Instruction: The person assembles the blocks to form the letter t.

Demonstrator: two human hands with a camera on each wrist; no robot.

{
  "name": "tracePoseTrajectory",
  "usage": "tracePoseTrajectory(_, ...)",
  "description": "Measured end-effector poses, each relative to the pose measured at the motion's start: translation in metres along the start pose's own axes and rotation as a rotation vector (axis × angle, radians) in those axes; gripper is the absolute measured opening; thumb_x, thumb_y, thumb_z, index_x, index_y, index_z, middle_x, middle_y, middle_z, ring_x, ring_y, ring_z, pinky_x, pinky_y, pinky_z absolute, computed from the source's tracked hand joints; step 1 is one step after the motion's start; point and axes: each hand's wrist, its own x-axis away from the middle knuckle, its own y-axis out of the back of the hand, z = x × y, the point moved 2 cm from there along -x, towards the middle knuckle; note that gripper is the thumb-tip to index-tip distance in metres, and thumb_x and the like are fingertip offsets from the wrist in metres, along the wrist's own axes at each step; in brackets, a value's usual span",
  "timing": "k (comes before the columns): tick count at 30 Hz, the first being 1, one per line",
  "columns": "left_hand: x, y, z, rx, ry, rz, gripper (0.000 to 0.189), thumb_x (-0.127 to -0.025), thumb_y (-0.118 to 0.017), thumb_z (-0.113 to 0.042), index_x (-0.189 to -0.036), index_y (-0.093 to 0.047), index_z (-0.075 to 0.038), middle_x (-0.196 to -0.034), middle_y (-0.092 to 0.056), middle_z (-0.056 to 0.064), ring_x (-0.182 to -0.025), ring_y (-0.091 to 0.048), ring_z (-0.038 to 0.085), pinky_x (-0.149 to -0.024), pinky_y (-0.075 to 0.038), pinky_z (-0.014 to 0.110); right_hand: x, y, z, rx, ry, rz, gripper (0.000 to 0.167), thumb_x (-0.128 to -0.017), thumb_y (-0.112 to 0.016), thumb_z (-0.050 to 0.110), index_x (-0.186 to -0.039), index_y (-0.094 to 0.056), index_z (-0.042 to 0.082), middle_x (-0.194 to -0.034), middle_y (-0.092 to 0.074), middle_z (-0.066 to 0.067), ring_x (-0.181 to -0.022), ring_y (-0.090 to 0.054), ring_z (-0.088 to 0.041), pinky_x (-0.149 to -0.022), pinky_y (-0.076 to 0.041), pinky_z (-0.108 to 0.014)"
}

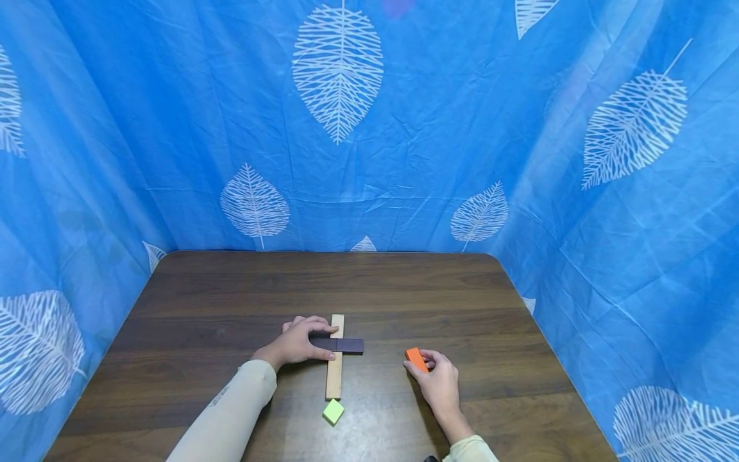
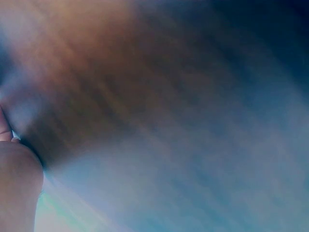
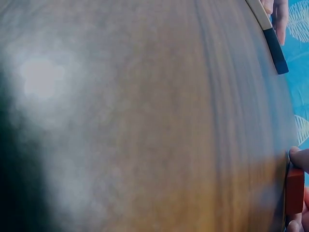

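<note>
In the head view, my left hand (image 1: 300,342) pinches a dark purple block across its width, finger and thumb on opposite sides. A second dark block (image 1: 350,346) joins it end to end, pointing right. Light wooden blocks lie in line across this bar, one wooden block (image 1: 337,321) on the far side and another wooden block (image 1: 333,380) on the near side, forming a cross. To the right, my right hand (image 1: 440,380) grips an orange block (image 1: 415,359) between thumb and fingers. That orange block (image 3: 295,189) shows at the right wrist view's edge. The left wrist view is mostly blurred.
A light green block (image 1: 333,412) lies cornerwise just below the near wooden block. All of this rests on a brown wood-grain table (image 1: 231,282). Blue curtains (image 1: 404,128) with white leaf prints enclose the table's back and sides.
</note>
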Motion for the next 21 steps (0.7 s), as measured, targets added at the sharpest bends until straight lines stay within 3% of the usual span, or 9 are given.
tracePoseTrajectory(11,0.000,0.000,-0.001,-0.023,-0.039,0.003,0.066,-0.073,-0.088,-0.051,-0.131,-0.070,-0.027,-0.134,-0.058,-0.001,-0.122,-0.044,0.027,-0.101,-0.021,0.061,0.000,0.000,0.002,-0.017,-0.030,0.017,0.035,-0.073,-0.092,0.020,-0.099,-0.077,0.003,-0.083,-0.070,-0.002,-0.072,-0.062,-0.012,-0.065,-0.050,-0.029)
tracePoseTrajectory(21,0.000,0.000,-0.002,-0.022,-0.043,0.003,0.066,-0.073,-0.087,-0.051,-0.132,-0.069,-0.026,-0.135,-0.058,0.001,-0.120,-0.043,0.028,-0.100,-0.021,0.062,0.003,0.000,0.012,-0.061,0.026,0.035,0.033,-0.070,-0.092,0.016,-0.096,-0.076,0.004,-0.078,-0.067,0.002,-0.069,-0.061,-0.010,-0.061,-0.048,-0.026)
